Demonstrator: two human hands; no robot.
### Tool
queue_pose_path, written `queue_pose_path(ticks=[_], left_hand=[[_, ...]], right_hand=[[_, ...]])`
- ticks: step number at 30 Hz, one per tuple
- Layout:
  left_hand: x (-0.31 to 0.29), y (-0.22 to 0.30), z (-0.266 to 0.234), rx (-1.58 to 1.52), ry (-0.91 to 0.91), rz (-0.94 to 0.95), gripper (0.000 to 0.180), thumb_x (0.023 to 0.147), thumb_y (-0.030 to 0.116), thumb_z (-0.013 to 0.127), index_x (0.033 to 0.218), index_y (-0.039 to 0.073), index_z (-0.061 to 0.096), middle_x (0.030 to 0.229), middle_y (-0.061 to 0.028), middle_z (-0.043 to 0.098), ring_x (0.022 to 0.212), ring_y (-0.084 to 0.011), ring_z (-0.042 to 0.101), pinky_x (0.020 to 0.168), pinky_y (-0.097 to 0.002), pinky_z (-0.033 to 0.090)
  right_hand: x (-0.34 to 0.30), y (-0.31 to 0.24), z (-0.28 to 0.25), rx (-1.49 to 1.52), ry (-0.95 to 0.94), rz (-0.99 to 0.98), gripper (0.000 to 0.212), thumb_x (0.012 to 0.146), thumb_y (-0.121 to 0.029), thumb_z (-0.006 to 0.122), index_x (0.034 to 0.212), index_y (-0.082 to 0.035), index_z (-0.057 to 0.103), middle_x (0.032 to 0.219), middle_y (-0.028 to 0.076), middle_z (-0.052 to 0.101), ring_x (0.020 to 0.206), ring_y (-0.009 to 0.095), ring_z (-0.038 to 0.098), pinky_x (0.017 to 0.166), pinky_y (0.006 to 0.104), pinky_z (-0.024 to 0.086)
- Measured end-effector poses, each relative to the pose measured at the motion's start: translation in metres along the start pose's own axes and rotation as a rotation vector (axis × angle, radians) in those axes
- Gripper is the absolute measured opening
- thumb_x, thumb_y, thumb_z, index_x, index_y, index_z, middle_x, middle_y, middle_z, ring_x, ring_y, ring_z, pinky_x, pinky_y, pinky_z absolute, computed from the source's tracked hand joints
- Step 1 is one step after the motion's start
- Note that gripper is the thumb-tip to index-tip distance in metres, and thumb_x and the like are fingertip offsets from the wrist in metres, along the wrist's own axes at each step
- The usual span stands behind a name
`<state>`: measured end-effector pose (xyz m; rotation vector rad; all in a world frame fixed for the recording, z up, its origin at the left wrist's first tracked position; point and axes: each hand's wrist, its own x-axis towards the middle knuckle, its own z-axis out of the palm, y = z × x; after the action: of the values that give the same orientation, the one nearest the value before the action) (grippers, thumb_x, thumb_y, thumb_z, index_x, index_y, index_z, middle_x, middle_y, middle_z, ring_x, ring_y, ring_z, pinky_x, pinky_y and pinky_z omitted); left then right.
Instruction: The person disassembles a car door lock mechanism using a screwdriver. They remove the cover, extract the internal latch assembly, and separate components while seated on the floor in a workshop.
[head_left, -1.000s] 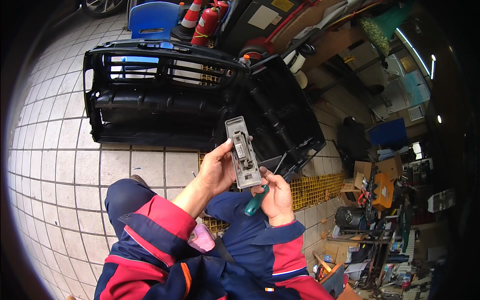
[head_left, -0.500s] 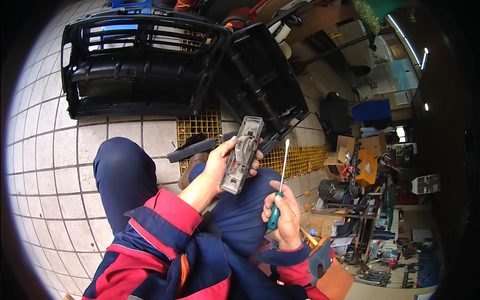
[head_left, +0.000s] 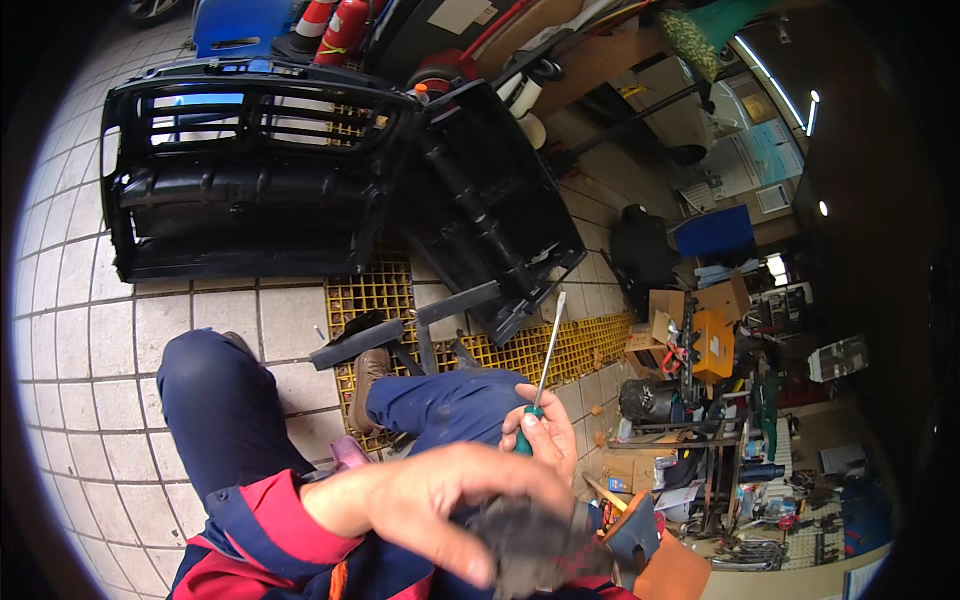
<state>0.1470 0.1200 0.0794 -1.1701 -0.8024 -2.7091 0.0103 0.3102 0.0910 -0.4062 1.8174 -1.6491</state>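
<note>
My left hand (head_left: 440, 500) is raised close in front of me, its fingers curled over a dark grey, dirty-looking part (head_left: 530, 545). That part is blurred, and its exact kind cannot be told. Behind it, my right hand (head_left: 545, 440) is closed round the green handle of a screwdriver (head_left: 549, 355). The screwdriver's bare metal shaft points up and away, with the flat tip at the top. Part of the right hand's lower side is hidden by my left hand.
Two large black plastic car panels (head_left: 245, 225) lean on the tiled floor (head_left: 230, 320) ahead. Dark strips (head_left: 357, 343) lie over a yellow floor grating (head_left: 370, 295). My bent knees flank this spot. To the right stand an orange box (head_left: 712, 345), cardboard boxes and a cluttered tool bench.
My left hand has come down and nearer to me; the long pale-grey plastic housing it held now shows only as a dark blurred part. The right hand keeps the screwdriver. The view has tilted up.
</note>
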Motion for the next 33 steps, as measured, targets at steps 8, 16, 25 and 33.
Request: queue_pose_path(ticks=[8, 16, 25, 33], left_hand=[[-0.006, -0.039, -0.086, -0.287, 0.934, 0.174, 0.049, 0.105, 0.040, 0.066, 0.137, 0.003, 0.060, 0.120, -0.0106, 0.074, 0.101, -0.0226, 0.075, 0.089, -0.0387, 0.062], [-0.035, -0.072, -0.142, -0.475, 1.093, 0.251, 0.047, 0.111, 0.047, 0.053, 0.120, 0.003, 0.069, 0.104, -0.0159, 0.077, 0.094, -0.0297, 0.077, 0.085, -0.0441, 0.065], [-0.034, -0.068, -0.141, -0.449, 1.104, 0.225, 0.043, 0.110, 0.044, 0.057, 0.125, 0.005, 0.068, 0.107, -0.0141, 0.077, 0.096, -0.0283, 0.076, 0.086, -0.0441, 0.064], [-0.038, -0.073, -0.151, -0.364, 1.154, 0.343, 0.042, 0.111, 0.039, 0.056, 0.131, 0.003, 0.066, 0.118, -0.0150, 0.075, 0.111, -0.0298, 0.073, 0.100, -0.0489, 0.060]], right_hand=[[-0.025, 0.000, -0.004, -0.092, -0.013, 0.036, 0.054, 0.105, -0.013, 0.058, 0.155, 0.004, 0.044, 0.109, 0.015, 0.071, 0.080, 0.014, 0.068, 0.070, 0.0273, 0.058], [-0.061, -0.012, -0.001, -0.458, -0.077, 0.106, 0.056, 0.099, 0.003, 0.059, 0.154, 0.003, 0.046, 0.112, 0.022, 0.072, 0.076, 0.010, 0.064, 0.066, 0.0230, 0.054], [-0.061, -0.015, 0.001, -0.494, -0.101, 0.084, 0.057, 0.097, 0.006, 0.059, 0.153, 0.003, 0.049, 0.122, 0.015, 0.070, 0.111, 0.016, 0.067, 0.089, 0.0257, 0.053], [-0.054, -0.012, 0.002, -0.581, -0.081, 0.009, 0.052, 0.094, 0.008, 0.062, 0.146, 0.005, 0.056, 0.121, 0.014, 0.071, 0.113, 0.018, 0.069, 0.097, 0.0285, 0.052]])
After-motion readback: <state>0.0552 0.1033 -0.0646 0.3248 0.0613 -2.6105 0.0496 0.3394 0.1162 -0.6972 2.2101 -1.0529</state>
